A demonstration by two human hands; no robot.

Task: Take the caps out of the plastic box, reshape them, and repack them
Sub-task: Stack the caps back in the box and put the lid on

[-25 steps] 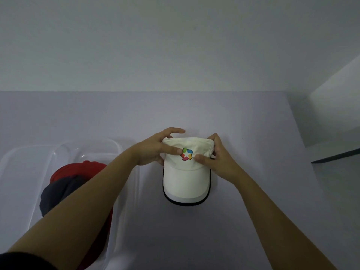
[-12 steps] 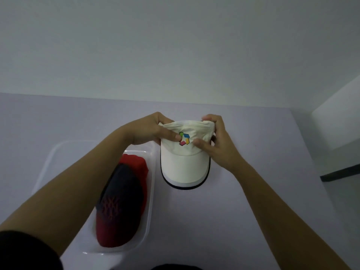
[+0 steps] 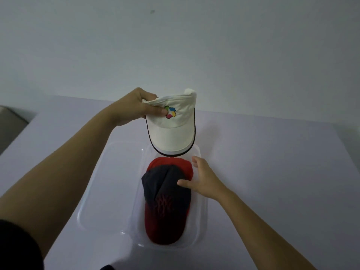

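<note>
My left hand (image 3: 134, 108) holds a white cap (image 3: 173, 131) by its folded crown, lifted above the far end of the clear plastic box (image 3: 200, 230); the brim with its dark edge hangs down toward me. A coloured logo shows on the cap's front. Inside the box lies a dark navy cap with a red brim (image 3: 165, 203) on top of a red cap (image 3: 171, 162). My right hand (image 3: 204, 182) is open, its thumb touching the navy cap's crown and its fingers by the box's right wall.
The box's clear lid or a second clear tray (image 3: 101, 191) lies against the box's left side. Everything stands on a pale lilac table (image 3: 272, 172) against a plain wall. A grey object (image 3: 9, 121) shows at the far left edge.
The white cap has been lifted off the table and carried over the box by my left hand alone. My right hand let go of it and moved down onto the navy cap.
</note>
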